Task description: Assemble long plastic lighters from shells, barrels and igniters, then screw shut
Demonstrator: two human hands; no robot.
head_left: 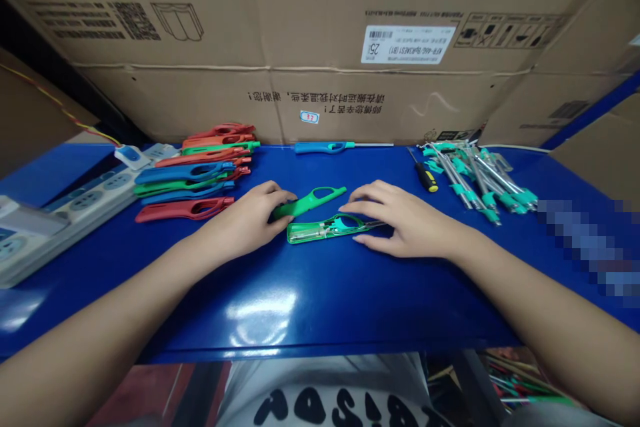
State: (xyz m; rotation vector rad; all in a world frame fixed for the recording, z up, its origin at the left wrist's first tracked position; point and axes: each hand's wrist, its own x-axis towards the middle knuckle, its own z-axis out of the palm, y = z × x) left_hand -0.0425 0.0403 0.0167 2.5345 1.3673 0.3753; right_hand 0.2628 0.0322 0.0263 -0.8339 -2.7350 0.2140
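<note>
My left hand [263, 213] pinches the rear end of a green lighter shell half [310, 201], a long handle piece with an oval loop. Just in front of me lies an opened green lighter [320, 230], its inside facing up. A clear fuel tank [303, 233] and a teal trigger part [345, 222] show inside it. My right hand [400, 220] curls around its front end, thumb on the near side and fingers on the far side. Between them runs the lighter's metal tube, partly hidden by the hand.
Red, green and blue handle shells [195, 173] are stacked at left beside a white power strip [85, 203]. A blue lighter [320, 147] lies at the back by the cardboard box [200, 97]. A screwdriver [426, 175] and several metal tubes with teal parts [475, 180] lie at right.
</note>
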